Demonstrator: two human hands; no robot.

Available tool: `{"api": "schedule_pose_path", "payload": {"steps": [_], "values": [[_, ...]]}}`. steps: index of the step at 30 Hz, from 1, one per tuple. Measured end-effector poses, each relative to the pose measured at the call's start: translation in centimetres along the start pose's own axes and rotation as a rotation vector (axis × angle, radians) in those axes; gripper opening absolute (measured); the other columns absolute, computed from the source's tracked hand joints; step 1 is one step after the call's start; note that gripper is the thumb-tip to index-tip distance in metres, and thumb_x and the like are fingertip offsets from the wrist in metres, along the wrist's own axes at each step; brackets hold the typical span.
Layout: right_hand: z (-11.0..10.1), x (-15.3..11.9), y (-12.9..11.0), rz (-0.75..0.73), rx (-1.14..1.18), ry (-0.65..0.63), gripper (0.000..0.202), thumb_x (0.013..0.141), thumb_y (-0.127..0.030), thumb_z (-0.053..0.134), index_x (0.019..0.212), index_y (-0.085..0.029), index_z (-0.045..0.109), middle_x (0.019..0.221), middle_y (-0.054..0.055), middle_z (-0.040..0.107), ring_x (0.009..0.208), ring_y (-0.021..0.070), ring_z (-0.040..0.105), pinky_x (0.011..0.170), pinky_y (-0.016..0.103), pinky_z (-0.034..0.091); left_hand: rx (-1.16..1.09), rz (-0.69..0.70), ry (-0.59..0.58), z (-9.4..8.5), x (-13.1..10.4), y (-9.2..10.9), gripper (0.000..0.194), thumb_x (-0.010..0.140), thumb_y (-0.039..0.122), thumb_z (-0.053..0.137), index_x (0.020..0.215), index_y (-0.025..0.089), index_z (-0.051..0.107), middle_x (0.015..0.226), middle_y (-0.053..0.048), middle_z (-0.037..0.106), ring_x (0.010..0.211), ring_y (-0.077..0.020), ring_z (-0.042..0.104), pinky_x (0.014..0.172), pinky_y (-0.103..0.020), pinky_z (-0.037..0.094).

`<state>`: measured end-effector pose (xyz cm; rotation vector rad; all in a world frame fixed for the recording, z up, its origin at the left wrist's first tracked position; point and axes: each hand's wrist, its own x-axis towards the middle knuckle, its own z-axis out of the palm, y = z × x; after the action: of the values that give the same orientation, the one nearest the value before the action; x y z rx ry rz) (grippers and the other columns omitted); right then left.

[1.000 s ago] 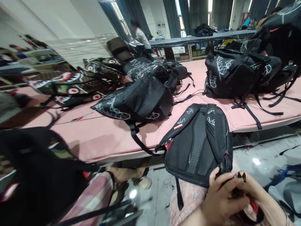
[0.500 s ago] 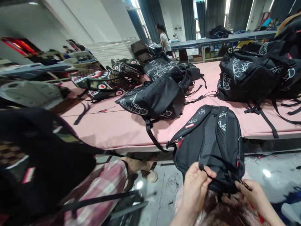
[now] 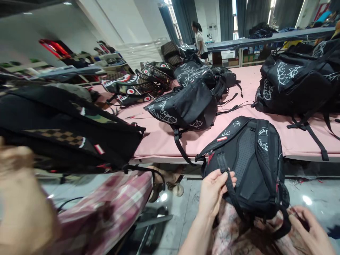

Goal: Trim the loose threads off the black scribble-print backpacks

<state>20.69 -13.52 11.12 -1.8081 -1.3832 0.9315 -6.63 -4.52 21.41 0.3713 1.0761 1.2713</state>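
Well, left hand (image 3: pixel 212 191) pinches a black strap (image 3: pixel 233 194); right hand (image 3: pixel 309 223) half curled, grip hard to tell

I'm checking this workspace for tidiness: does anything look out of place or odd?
Nothing looks clearly damaged or spilled. A little untidy, though: small scraps lie on the floor to the right of the held backpack, and a loose strap droops over the pink table's edge, where it might snag.

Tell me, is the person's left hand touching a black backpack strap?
Touching. The head view shows the left hand pinching the strap between thumb and fingers.
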Motion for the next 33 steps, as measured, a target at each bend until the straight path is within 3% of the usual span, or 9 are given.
{"api": "schedule_pose_path", "payload": {"steps": [2, 4, 8, 12, 17, 21, 25, 30, 33], "values": [[-0.4, 0.2, -1.5, -0.045, -0.028, 0.114, 0.035, 0.083, -0.045, 0.049, 0.107, -0.02, 0.054, 0.096, 0.004, 0.063, 0.086, 0.0187, 0.06, 0.071, 0.021, 0.047, 0.057, -0.032, -0.043, 0.4, -0.4, -0.8, 0.033, 0.058, 0.025, 0.077, 0.083, 0.008, 0.065, 0.077, -0.01, 0.071, 0.058, -0.0141, 0.065, 0.056, -0.023, 0.054], [-0.2, 0.6, -3.5, -0.161, -0.037, 0.149, 0.033, 0.085, -0.042, 0.048, 0.11, -0.021, 0.051, 0.102, 0.006, 0.061, 0.089, 0.0191, 0.059, 0.072, 0.023, 0.047, 0.118, -0.044, -0.068, 0.8, -0.7, -1.8, 0.03, 0.06, 0.027, 0.075, 0.08, 0.008, 0.064, 0.073, -0.01, 0.07, 0.052, -0.0122, 0.062, 0.051, -0.021, 0.051], [1.5, 2.0, -8.0, -0.505, 0.001, 0.039, 0.02, 0.087, -0.031, 0.049, 0.103, -0.022, 0.055, 0.097, 0.007, 0.06, 0.089, 0.0213, 0.058, 0.076, 0.03, 0.048, 0.23, -0.042, -0.113, 1.4, -1.3, -3.5, 0.027, 0.061, 0.03, 0.074, 0.072, 0.008, 0.063, 0.065, -0.007, 0.069, 0.044, -0.0101, 0.057, 0.045, -0.019, 0.046], [2.8, 3.0, -11.0, -0.606, -0.036, -0.028, 0.019, 0.09, -0.023, 0.042, 0.103, -0.02, 0.055, 0.096, 0.008, 0.059, 0.09, 0.0202, 0.057, 0.077, 0.032, 0.048, 0.295, -0.059, -0.146, 1.6, -1.8, -4.0, 0.028, 0.06, 0.033, 0.074, 0.072, 0.009, 0.066, 0.062, -0.006, 0.067, 0.052, -0.0127, 0.059, 0.052, -0.023, 0.049], [2.9, 3.3, -11.4, -0.66, -0.09, -0.061, 0.018, 0.09, -0.021, 0.041, 0.099, -0.02, 0.056, 0.091, 0.007, 0.06, 0.084, 0.0184, 0.058, 0.072, 0.03, 0.049, 0.358, -0.026, -0.2, 1.9, -2.2, -3.9, 0.023, 0.062, 0.031, 0.072, 0.066, 0.009, 0.066, 0.059, -0.004, 0.065, 0.053, -0.0107, 0.056, 0.053, -0.02, 0.046], [2.6, 3.2, -11.0, -0.667, -0.128, 0.008, 0.018, 0.089, -0.02, 0.041, 0.09, -0.019, 0.059, 0.085, 0.007, 0.062, 0.082, 0.0201, 0.058, 0.073, 0.033, 0.048, 0.401, -0.028, -0.219, 2.0, -2.3, -3.9, 0.021, 0.064, 0.029, 0.071, 0.066, 0.009, 0.067, 0.059, -0.004, 0.065, 0.05, -0.0089, 0.053, 0.051, -0.019, 0.045], [2.5, 3.2, -10.9, -0.634, -0.059, 0.037, 0.015, 0.088, -0.021, 0.043, 0.089, -0.019, 0.058, 0.084, 0.007, 0.061, 0.081, 0.0197, 0.058, 0.069, 0.031, 0.048, 0.367, -0.05, -0.194, 2.0, -2.2, -4.1, 0.023, 0.063, 0.031, 0.072, 0.069, 0.009, 0.067, 0.062, -0.005, 0.066, 0.05, -0.0097, 0.054, 0.052, -0.02, 0.045], [2.5, 3.2, -10.9, -0.642, -0.085, -0.014, 0.017, 0.089, -0.02, 0.041, 0.094, -0.02, 0.057, 0.089, 0.007, 0.061, 0.084, 0.0205, 0.057, 0.073, 0.033, 0.047, 0.349, -0.056, -0.212, 1.8, -2.0, -4.4, 0.026, 0.062, 0.031, 0.073, 0.072, 0.009, 0.066, 0.061, -0.005, 0.066, 0.055, -0.0122, 0.057, 0.055, -0.022, 0.047], [2.4, 3.1, -10.9, -0.612, -0.002, -0.027, 0.017, 0.089, -0.022, 0.041, 0.09, -0.02, 0.058, 0.087, 0.008, 0.061, 0.083, 0.021, 0.057, 0.074, 0.034, 0.046, 0.271, -0.098, -0.244, 1.7, -1.9, -4.3, 0.024, 0.064, 0.03, 0.072, 0.072, 0.009, 0.064, 0.055, -0.002, 0.06, 0.047, -0.0093, 0.053, 0.048, -0.019, 0.043]]}}
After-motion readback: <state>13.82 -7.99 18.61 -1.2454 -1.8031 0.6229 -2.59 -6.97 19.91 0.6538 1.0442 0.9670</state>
